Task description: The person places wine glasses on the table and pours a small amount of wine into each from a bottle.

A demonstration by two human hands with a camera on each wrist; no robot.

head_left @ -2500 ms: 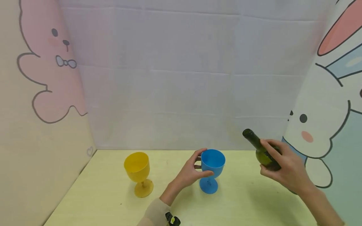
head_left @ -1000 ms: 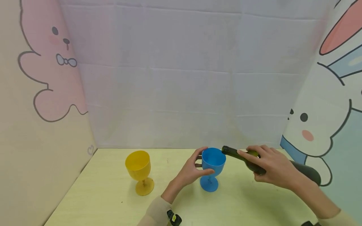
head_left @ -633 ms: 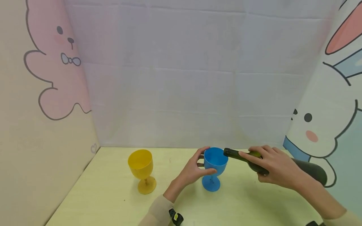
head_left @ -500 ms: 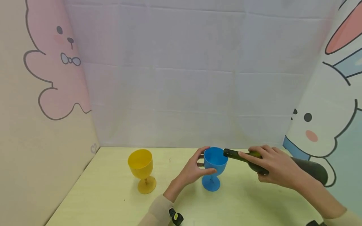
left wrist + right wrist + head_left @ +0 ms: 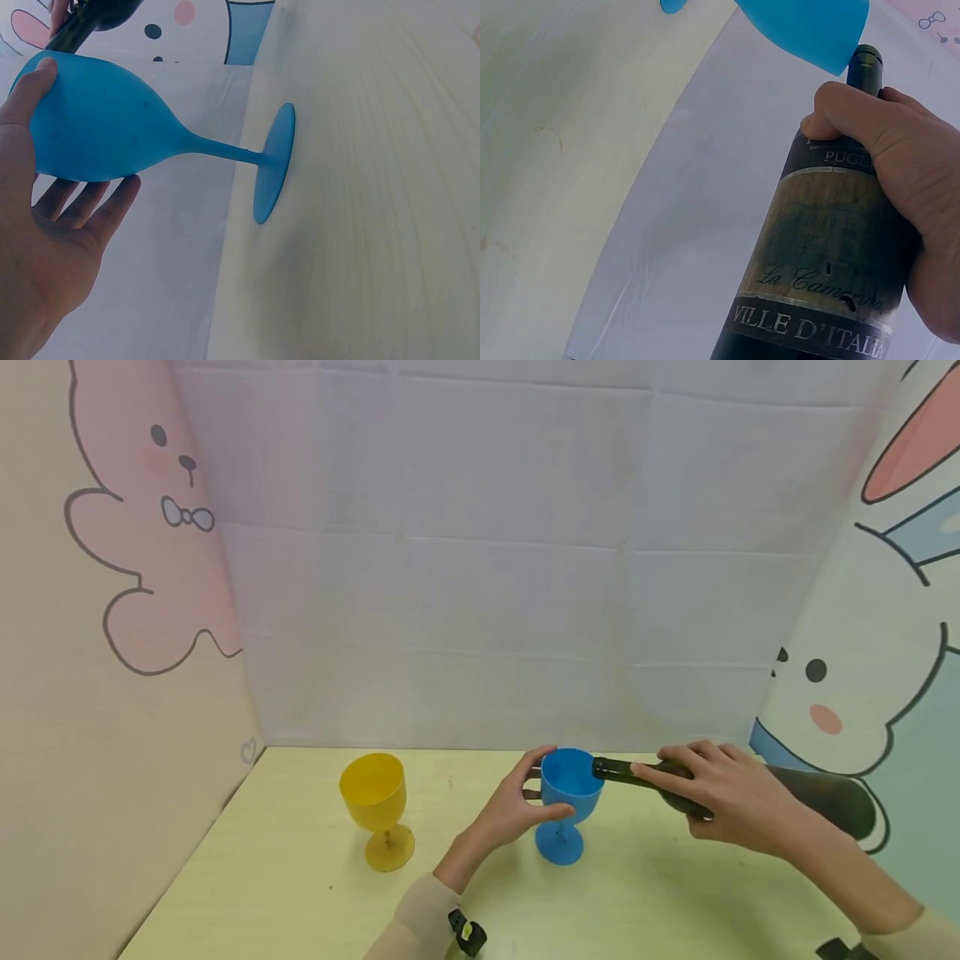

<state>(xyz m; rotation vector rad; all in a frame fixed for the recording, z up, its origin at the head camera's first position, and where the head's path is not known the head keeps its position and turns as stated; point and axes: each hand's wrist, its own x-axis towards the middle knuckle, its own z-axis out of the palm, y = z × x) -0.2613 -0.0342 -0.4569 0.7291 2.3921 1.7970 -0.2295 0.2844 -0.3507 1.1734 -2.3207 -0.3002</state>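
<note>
A blue plastic goblet (image 5: 585, 802) is held upright by my left hand (image 5: 504, 814), thumb on the near side of the bowl and fingers on the far side. Its foot (image 5: 276, 161) is close to the tabletop in the left wrist view. My right hand (image 5: 731, 797) grips a dark green wine bottle (image 5: 821, 797) round its neck and shoulder. The bottle lies almost level, mouth (image 5: 598, 767) right at the goblet's right rim. Its label (image 5: 817, 240) faces the right wrist camera. No liquid shows at the mouth.
A yellow goblet (image 5: 375, 793) stands on the pale wooden table (image 5: 262, 877), left of the left hand. Behind the table hangs a white cloth (image 5: 450, 610). Side walls carry a pink cartoon bear (image 5: 165, 568) and a white cartoon rabbit (image 5: 855, 693).
From slanting mouth-up at the right, the bottle has swung left and tipped to near level, its mouth reaching the blue goblet's rim. The left hand keeps its hold on the blue goblet.
</note>
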